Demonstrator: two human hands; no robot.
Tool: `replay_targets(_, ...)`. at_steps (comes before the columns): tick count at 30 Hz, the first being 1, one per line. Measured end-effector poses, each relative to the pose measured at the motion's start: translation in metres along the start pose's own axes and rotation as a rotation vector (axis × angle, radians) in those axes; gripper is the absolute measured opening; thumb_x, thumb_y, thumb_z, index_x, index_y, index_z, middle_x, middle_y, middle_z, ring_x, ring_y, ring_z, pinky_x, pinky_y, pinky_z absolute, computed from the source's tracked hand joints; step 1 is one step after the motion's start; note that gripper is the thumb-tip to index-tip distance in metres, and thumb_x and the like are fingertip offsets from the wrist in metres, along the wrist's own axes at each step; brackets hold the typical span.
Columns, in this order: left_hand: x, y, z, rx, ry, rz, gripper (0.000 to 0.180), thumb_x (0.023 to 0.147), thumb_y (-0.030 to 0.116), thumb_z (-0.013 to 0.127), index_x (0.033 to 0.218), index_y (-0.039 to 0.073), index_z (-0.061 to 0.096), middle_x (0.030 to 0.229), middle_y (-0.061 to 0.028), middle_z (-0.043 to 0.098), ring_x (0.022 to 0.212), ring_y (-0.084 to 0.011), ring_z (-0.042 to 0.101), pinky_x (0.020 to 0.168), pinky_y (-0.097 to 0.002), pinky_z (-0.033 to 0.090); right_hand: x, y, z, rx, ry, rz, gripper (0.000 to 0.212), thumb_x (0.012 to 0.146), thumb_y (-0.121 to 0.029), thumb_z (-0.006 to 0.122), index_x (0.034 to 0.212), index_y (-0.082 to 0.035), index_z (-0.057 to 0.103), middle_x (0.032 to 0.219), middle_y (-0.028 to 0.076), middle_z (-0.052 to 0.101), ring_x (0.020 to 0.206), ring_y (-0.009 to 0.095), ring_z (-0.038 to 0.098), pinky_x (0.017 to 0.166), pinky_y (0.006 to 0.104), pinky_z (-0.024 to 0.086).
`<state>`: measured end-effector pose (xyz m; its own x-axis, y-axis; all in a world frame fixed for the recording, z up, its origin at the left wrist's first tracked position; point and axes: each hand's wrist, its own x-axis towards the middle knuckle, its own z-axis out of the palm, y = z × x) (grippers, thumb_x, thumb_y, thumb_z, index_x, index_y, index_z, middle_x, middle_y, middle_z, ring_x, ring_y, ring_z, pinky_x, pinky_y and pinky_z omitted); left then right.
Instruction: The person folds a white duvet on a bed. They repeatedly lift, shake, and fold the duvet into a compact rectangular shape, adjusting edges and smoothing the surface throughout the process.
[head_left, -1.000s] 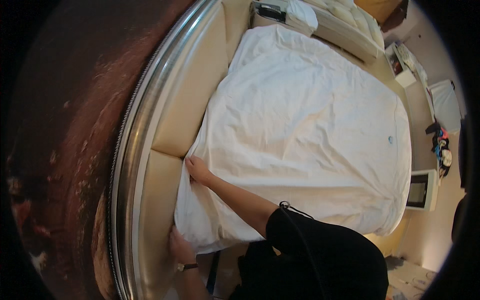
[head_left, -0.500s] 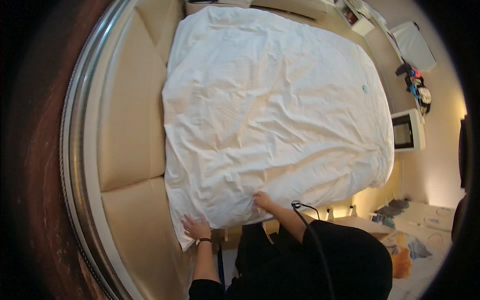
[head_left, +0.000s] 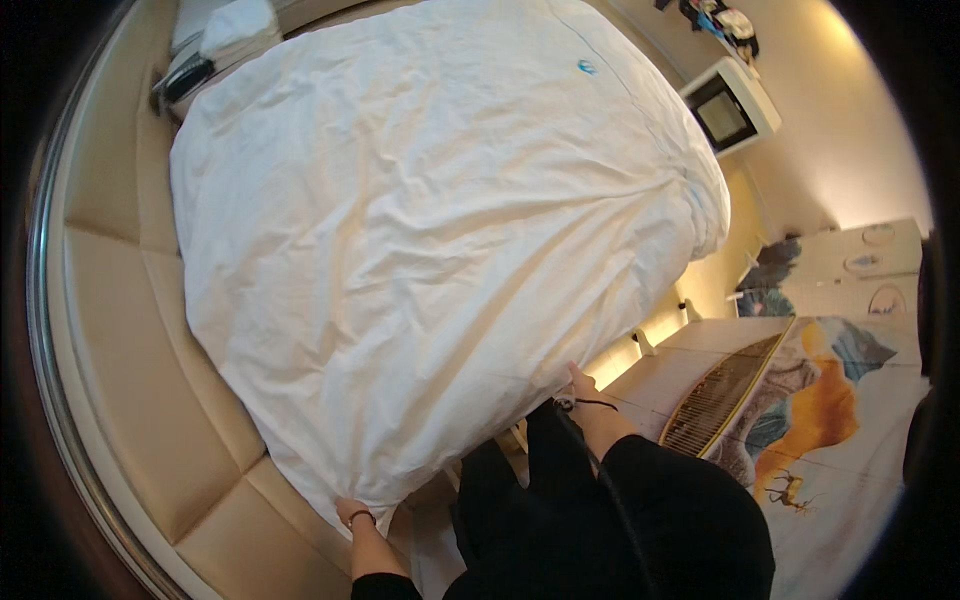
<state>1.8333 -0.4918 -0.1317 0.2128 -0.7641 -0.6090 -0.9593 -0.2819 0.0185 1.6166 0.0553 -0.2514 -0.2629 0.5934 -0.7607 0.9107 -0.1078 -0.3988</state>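
Observation:
A wrinkled white duvet [head_left: 420, 230] lies spread over the bed, with a small blue mark near its far right edge. At its near left corner, my left hand [head_left: 352, 514] is closed on the fabric, and a dark band circles the wrist. Farther right along the near edge, my right hand [head_left: 584, 384] grips the duvet's border with the thumb on top; its other fingers are mostly hidden. The cloth is drawn toward me between both hands.
A padded beige headboard [head_left: 130, 370] runs along the left side. Folded white cloth [head_left: 240, 32] rests at the far left. A white cabinet with a dark front [head_left: 728, 108] stands at the right. A black cord [head_left: 625, 530] hangs in front of me.
My left hand has gone from lying spread on the duvet to gripping its corner. My right hand has moved right along the near edge. The view has turned and shifted right.

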Motion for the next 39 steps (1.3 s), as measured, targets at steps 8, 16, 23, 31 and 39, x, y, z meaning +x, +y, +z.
replay_targets(8,-0.065,0.003,0.121,-0.047,-1.073,-0.407,0.092,0.086,0.054,0.056,0.144,-0.004,0.013,0.137,-0.0290,0.038,0.119,-0.0424,0.046,0.097,-0.0575,0.039,0.002,-0.027,0.021,0.840,-0.455,0.206,0.052,0.091,-0.040,0.059,0.125,-0.002,0.052,0.128,0.012,0.054,0.116,0.030,0.051,0.098,0.0430,0.042)
replay_targets(16,-0.318,0.076,0.248,-0.837,-1.316,-0.222,0.098,0.079,0.072,0.051,0.148,0.011,0.018,0.153,-0.0157,0.018,0.139,-0.0391,0.019,0.108,-0.0621,0.020,-0.103,-0.118,-0.116,0.603,-0.995,0.486,0.050,0.088,-0.016,0.062,0.131,0.002,0.043,0.129,0.018,0.052,0.116,0.031,0.053,0.100,0.0485,0.043)
replay_targets(23,-0.320,0.068,0.210,-0.470,-1.171,0.480,0.060,0.093,0.051,0.044,0.139,0.012,0.041,0.142,-0.0115,0.043,0.129,-0.0362,0.041,0.106,-0.0551,0.034,-0.006,-0.141,-0.120,1.195,-0.844,0.388,0.056,0.088,-0.029,0.062,0.134,-0.006,0.043,0.139,0.011,0.046,0.126,0.032,0.043,0.108,0.0481,0.032)
replay_targets(31,-0.315,0.079,0.199,-0.438,-1.125,-0.262,0.052,0.094,0.039,0.048,0.134,0.006,0.045,0.132,-0.0124,0.054,0.120,-0.0327,0.051,0.099,-0.0506,0.043,0.051,-0.245,-0.193,1.237,-0.643,-0.062,0.050,0.080,-0.014,0.065,0.124,0.004,0.047,0.115,0.019,0.057,0.106,0.034,0.056,0.093,0.0480,0.047)
replay_targets(39,-0.485,0.134,0.292,0.505,-0.297,1.976,0.100,0.065,0.048,0.077,0.140,-0.001,0.032,0.135,-0.0305,0.040,0.119,-0.0440,0.044,0.100,-0.0510,0.035,0.041,-0.202,-0.221,1.318,-0.490,0.237,0.049,0.071,0.003,0.057,0.118,0.010,0.045,0.113,0.027,0.055,0.097,0.042,0.058,0.088,0.0552,0.049)
